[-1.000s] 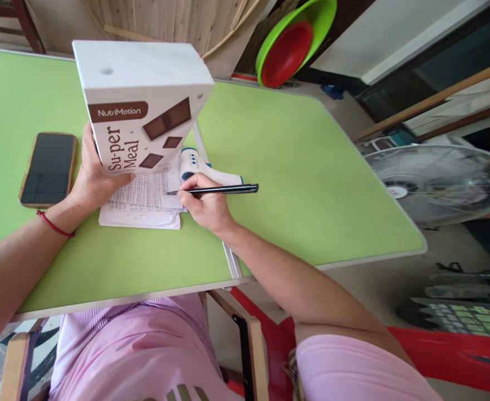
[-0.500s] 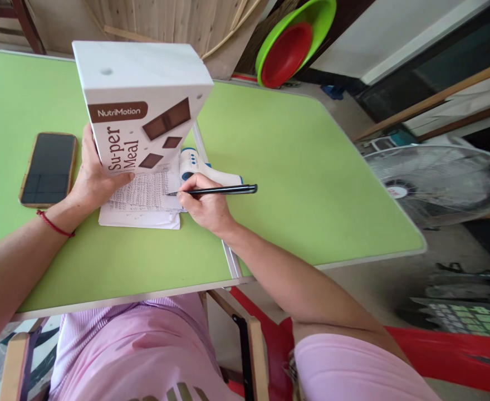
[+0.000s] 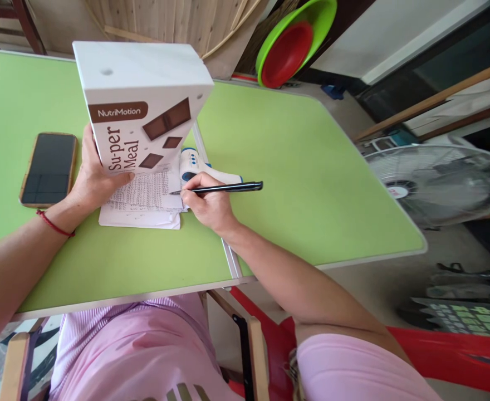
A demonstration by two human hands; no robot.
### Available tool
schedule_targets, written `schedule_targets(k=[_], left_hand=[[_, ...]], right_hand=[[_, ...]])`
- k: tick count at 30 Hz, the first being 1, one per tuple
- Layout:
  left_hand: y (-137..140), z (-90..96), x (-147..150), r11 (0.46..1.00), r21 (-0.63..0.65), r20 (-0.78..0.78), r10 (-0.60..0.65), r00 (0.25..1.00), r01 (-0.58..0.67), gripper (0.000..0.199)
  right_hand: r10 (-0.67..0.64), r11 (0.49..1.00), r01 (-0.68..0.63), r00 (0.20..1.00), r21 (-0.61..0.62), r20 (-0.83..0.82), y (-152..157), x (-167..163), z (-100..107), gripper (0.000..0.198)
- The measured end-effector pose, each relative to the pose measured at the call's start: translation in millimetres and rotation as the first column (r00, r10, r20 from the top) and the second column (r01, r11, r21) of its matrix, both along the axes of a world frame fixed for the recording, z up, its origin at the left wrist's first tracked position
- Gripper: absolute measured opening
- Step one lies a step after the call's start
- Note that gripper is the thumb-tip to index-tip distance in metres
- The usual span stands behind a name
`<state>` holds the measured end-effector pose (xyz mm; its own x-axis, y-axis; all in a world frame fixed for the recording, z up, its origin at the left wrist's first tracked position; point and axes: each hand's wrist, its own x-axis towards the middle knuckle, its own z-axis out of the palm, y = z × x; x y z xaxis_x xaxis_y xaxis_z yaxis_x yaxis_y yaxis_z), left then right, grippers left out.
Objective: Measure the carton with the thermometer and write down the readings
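My left hand (image 3: 97,175) grips the lower left edge of a white cardboard box (image 3: 145,67) printed "NutriMotion Su-per Meal", its thumb across the lower front. The box stands on or just over sheets of paper (image 3: 148,192) covered in dense handwriting, hiding their far part. Between the closed fingers of my right hand (image 3: 209,206) is a black pen (image 3: 236,187), its tip at the right side of the written lines. Right behind that hand lies a white and blue handheld device (image 3: 192,160), which looks like an infrared thermometer, partly covered by my fingers.
A smartphone (image 3: 48,170) in a brown-edged case lies left of my left hand on the green folding table (image 3: 312,178). Beyond the table's right end stands a fan (image 3: 445,184). Green (image 3: 322,25) and red basins (image 3: 287,54) are behind the far edge.
My right hand and the pen have shifted slightly to the right, and the pen lies a little higher at its rear end. The left hand and the box have stayed put.
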<state>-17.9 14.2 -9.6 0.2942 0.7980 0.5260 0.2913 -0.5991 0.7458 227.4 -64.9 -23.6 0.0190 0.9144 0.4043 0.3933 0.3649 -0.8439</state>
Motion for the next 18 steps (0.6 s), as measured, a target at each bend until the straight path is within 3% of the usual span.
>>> schedule_targets(k=[18], left_hand=[[4.2, -4.0, -2.5, 0.999, 0.029, -0.006, -0.019, 1.000, 0.019, 0.082]], right_hand=[[0.010, 1.000, -0.010, 1.000, 0.010, 0.005, -0.1, 0.5, -0.1, 0.007]])
